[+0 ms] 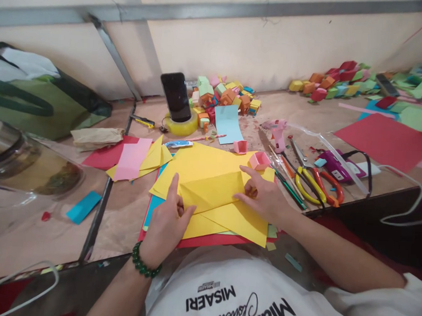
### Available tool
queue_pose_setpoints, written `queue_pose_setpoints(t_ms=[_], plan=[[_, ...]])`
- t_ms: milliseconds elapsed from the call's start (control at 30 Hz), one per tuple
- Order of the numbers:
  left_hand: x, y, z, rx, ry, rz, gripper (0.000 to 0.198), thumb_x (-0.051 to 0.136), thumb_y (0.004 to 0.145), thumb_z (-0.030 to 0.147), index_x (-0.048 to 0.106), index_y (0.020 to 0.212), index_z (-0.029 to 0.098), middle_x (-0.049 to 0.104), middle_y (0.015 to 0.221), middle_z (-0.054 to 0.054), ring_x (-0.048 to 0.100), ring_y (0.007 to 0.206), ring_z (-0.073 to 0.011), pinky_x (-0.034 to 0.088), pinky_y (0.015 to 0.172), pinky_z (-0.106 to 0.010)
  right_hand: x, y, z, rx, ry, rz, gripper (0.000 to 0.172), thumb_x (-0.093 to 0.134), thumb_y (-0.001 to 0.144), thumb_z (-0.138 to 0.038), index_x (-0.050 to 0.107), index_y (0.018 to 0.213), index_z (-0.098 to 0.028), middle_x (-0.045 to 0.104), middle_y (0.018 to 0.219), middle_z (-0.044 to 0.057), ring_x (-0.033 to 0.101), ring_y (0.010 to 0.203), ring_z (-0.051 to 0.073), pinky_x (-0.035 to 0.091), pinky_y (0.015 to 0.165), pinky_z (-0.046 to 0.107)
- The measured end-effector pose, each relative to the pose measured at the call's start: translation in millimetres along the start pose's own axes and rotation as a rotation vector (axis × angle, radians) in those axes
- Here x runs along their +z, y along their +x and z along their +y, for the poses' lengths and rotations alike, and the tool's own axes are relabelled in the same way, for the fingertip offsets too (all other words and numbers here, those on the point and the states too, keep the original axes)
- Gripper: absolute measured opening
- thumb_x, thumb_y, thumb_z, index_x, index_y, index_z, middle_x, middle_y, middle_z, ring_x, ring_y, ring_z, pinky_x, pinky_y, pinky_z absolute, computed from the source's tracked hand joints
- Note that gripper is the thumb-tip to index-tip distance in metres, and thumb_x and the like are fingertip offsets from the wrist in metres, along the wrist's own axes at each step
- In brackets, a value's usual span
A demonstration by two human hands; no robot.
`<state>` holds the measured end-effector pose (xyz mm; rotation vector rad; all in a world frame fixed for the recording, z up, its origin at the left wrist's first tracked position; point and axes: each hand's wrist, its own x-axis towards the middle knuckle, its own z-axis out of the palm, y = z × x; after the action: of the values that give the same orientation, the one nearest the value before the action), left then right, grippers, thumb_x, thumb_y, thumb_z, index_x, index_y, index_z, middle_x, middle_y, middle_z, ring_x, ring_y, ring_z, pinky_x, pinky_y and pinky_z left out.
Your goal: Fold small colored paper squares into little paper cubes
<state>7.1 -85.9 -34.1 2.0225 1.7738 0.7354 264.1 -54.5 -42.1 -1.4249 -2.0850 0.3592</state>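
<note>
Bridging the left hand (167,222) and the right hand (262,195), a folded yellow paper (214,190) lies over yellow sheets (205,158) near the front edge of the tabletop (121,214). The left hand, index finger extended, holds one short end; the right hand pinches the other between thumb and fingers. Seemingly light and crisp, the paper likely creases easily and suits a gentle grip at the ends. Pink paper boxes (258,162) sit just beyond; small paper blocks (228,97) crowd the back edge.
</note>
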Motion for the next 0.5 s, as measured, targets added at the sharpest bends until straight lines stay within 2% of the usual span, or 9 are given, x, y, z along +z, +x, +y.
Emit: queue_pose_setpoints(t_ms=[33, 67, 133, 200, 333, 400, 500], plan=[[1.5, 0, 0, 0.027, 0.033, 0.042, 0.077, 0.054, 0.086, 0.026, 0.013, 0.149, 0.01, 0.057, 0.073, 0.003, 0.055, 0.056, -0.0129, 0.046, 0.054, -0.024, 1, 0, 0, -0.038, -0.062, 0.035, 0.056, 0.061, 0.083, -0.032, 0.045, 0.134, -0.016, 0.063, 0.063, -0.002, 0.059, 0.056, 0.015, 0.048, 0.052, 0.026], [2.8, 0, 0, 0.063, 0.091, 0.087, 0.079, 0.055, 0.086, 0.025, 0.011, 0.15, 0.01, 0.059, 0.08, -0.001, 0.056, 0.061, -0.0141, 0.048, 0.057, -0.026, 2, 0, -1, -0.082, -0.13, 0.064, 0.053, 0.06, 0.084, -0.032, 0.047, 0.133, -0.017, 0.062, 0.064, -0.001, 0.059, 0.058, 0.016, 0.047, 0.052, 0.026], [4.9, -1, 1, 0.161, 0.232, 0.15, 0.071, 0.054, 0.086, 0.021, 0.023, 0.149, 0.014, 0.059, 0.099, -0.01, 0.058, 0.075, -0.0183, 0.05, 0.067, -0.032, 2, 0, -4, -0.201, -0.258, 0.111, 0.039, 0.055, 0.088, -0.029, 0.053, 0.126, -0.021, 0.062, 0.07, 0.002, 0.059, 0.067, 0.018, 0.046, 0.052, 0.025], [6.7, -3, 3, 0.305, 0.344, 0.124, 0.057, 0.05, 0.086, 0.013, 0.042, 0.142, 0.02, 0.056, 0.11, -0.014, 0.057, 0.089, -0.0223, 0.05, 0.077, -0.037, 1, 0, -9, -0.382, -0.32, 0.11, 0.027, 0.05, 0.091, -0.021, 0.06, 0.116, -0.023, 0.063, 0.08, 0.005, 0.058, 0.074, 0.018, 0.047, 0.056, 0.026], [8.3, -9, 13, 0.565, 0.477, -0.045, 0.052, 0.046, 0.083, 0.003, 0.059, 0.126, 0.029, 0.059, 0.107, -0.012, 0.055, 0.089, -0.0231, 0.047, 0.076, -0.038, -2, 0, -17, -0.754, -0.353, -0.063, 0.024, 0.043, 0.094, -0.012, 0.063, 0.105, -0.017, 0.064, 0.091, 0.008, 0.055, 0.075, 0.016, 0.05, 0.063, 0.028], [7.2, -11, 19, 0.605, 0.529, -0.052, 0.047, 0.046, 0.083, 0.004, 0.063, 0.121, 0.026, 0.062, 0.104, -0.011, 0.054, 0.084, -0.023, 0.045, 0.072, -0.037, -3, 0, -19, -0.814, -0.387, -0.124, 0.025, 0.04, 0.095, -0.011, 0.062, 0.106, -0.014, 0.065, 0.091, 0.008, 0.056, 0.074, 0.015, 0.05, 0.063, 0.028], [4.2, -13, 24, 0.626, 0.555, -0.044, 0.044, 0.046, 0.083, 0.005, 0.063, 0.119, 0.022, 0.065, 0.103, -0.012, 0.055, 0.083, -0.0237, 0.043, 0.071, -0.037, -4, -2, -19, -0.835, -0.38, -0.118, 0.025, 0.039, 0.095, -0.009, 0.06, 0.11, -0.011, 0.066, 0.093, 0.009, 0.057, 0.076, 0.015, 0.052, 0.065, 0.028]])
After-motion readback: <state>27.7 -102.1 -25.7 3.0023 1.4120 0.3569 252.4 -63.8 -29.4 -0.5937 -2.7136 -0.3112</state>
